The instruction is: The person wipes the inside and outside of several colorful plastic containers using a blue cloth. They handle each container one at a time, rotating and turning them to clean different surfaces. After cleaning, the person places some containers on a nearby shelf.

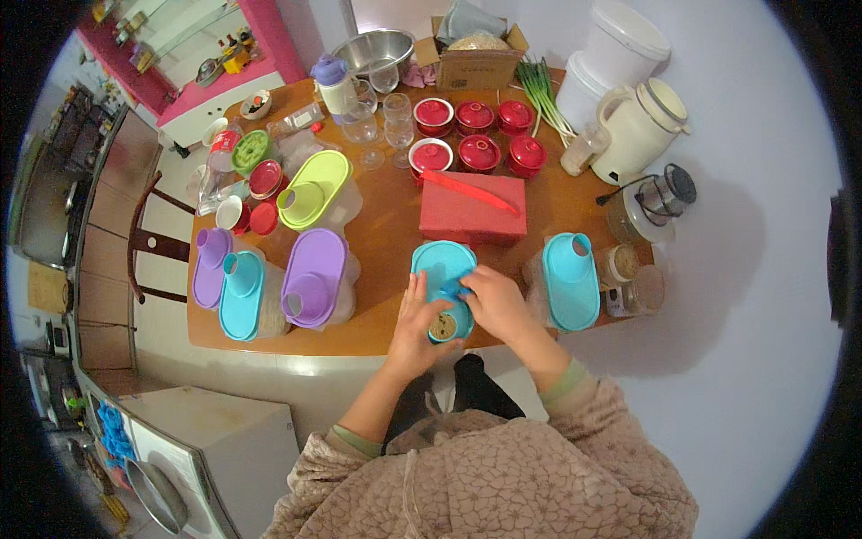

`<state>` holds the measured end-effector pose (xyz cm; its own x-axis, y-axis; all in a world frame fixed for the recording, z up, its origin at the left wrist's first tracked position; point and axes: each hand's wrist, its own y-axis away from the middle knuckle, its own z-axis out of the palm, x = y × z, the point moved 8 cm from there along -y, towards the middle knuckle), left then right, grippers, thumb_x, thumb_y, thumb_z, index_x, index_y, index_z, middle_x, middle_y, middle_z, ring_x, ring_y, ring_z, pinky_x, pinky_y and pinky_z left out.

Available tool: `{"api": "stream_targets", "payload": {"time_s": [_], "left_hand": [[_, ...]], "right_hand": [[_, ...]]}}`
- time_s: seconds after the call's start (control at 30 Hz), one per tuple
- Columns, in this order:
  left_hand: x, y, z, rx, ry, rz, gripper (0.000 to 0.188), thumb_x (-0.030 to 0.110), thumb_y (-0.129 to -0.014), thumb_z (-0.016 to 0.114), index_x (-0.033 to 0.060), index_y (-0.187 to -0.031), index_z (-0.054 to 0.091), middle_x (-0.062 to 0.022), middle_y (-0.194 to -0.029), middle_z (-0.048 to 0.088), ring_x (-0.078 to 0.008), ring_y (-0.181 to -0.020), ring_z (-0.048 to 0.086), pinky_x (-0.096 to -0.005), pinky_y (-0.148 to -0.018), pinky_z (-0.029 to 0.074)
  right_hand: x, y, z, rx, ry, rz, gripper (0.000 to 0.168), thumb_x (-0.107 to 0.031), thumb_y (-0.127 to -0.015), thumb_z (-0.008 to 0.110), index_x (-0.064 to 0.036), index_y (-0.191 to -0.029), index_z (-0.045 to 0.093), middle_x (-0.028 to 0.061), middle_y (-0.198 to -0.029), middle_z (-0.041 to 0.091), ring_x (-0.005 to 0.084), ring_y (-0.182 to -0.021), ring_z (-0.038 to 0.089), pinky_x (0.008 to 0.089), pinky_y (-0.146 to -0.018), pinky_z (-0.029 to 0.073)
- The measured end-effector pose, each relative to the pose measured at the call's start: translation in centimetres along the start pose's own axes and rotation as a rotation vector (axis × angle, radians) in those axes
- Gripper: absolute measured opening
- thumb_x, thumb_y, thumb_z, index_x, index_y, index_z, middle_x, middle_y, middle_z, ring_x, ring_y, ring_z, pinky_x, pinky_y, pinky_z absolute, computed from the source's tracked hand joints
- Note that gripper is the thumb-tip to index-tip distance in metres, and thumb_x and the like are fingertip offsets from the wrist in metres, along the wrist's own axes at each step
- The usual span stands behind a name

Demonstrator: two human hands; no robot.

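Note:
At the table's front edge stands a storage container with a turquoise lid (441,257), its round pouring spout facing me. Brown grain-like contents (442,327) show inside the spout opening. My left hand (417,329) wraps around the spout from the left, fingers along the lid's side and thumb by the opening. Just right of the spout, my right hand (500,303) pinches a small blue piece (455,288) over the lid. That piece is blurred and partly behind my fingers, so its exact kind is unclear.
Behind the container lies a red box (471,205) with a red knife-shaped item (470,191) on top. Another turquoise-lidded container (571,296) stands right; a purple-lidded one (316,269) stands left. Further back are stemmed glasses (397,128) and several red lidded bowls (478,153).

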<state>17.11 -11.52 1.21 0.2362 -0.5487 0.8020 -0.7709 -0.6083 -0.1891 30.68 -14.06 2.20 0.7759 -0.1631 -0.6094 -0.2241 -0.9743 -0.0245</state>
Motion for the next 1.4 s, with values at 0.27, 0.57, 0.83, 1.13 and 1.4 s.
{"api": "stream_targets", "payload": {"time_s": [0.27, 0.57, 0.83, 1.13, 1.4], "left_hand": [[-0.1, -0.6, -0.3, -0.008, 0.067, 0.042, 0.063, 0.016, -0.054, 0.086, 0.014, -0.111, 0.057, -0.0319, -0.148, 0.007, -0.048, -0.138, 0.009, -0.0493, -0.11, 0.02], [0.6, -0.9, -0.2, -0.024, 0.089, 0.071, 0.061, 0.013, -0.055, 0.085, 0.0163, -0.11, 0.058, -0.0345, -0.147, 0.0, -0.0501, -0.137, 0.005, -0.0492, -0.109, 0.021], [0.5, -0.6, 0.0, 0.039, 0.098, -0.019, 0.06, 0.014, -0.056, 0.086, 0.0133, -0.109, 0.057, -0.0313, -0.149, -0.004, -0.0474, -0.138, -0.003, -0.0503, -0.111, 0.014], [0.6, -0.7, 0.0, 0.036, 0.053, 0.028, 0.059, 0.013, -0.055, 0.085, 0.0141, -0.107, 0.058, -0.0302, -0.149, 0.004, -0.0493, -0.137, 0.007, -0.0512, -0.109, 0.021], [0.4, -0.6, 0.3, 0.032, 0.061, 0.017, 0.059, 0.013, -0.054, 0.085, 0.0123, -0.107, 0.057, -0.0307, -0.149, 0.005, -0.0488, -0.138, 0.007, -0.0507, -0.109, 0.02]], "right_hand": [[-1.8, -7.3, 1.9, -0.041, 0.019, -0.095, 0.016, -0.011, -0.074, 0.063, -0.007, -0.089, 0.066, 0.0128, -0.094, 0.061, 0.0333, -0.09, 0.06, 0.0439, -0.077, 0.049], [-1.4, -6.7, 0.9, -0.119, 0.09, -0.187, 0.016, -0.011, -0.075, 0.061, -0.01, -0.089, 0.067, 0.0113, -0.09, 0.061, 0.0333, -0.085, 0.06, 0.0441, -0.074, 0.049], [-0.3, -1.4, 0.1, -0.087, 0.063, -0.107, 0.013, -0.012, -0.076, 0.062, -0.007, -0.087, 0.064, 0.014, -0.086, 0.059, 0.0359, -0.081, 0.06, 0.0463, -0.07, 0.048], [0.9, 2.9, -1.3, 0.075, -0.028, 0.068, 0.013, -0.009, -0.075, 0.063, -0.004, -0.086, 0.059, 0.0145, -0.085, 0.058, 0.0371, -0.08, 0.059, 0.046, -0.068, 0.049], [0.6, -2.9, -1.6, 0.204, 0.071, -0.007, 0.015, -0.009, -0.074, 0.064, -0.005, -0.088, 0.059, 0.0152, -0.089, 0.057, 0.0377, -0.079, 0.059, 0.0464, -0.068, 0.049]]}}
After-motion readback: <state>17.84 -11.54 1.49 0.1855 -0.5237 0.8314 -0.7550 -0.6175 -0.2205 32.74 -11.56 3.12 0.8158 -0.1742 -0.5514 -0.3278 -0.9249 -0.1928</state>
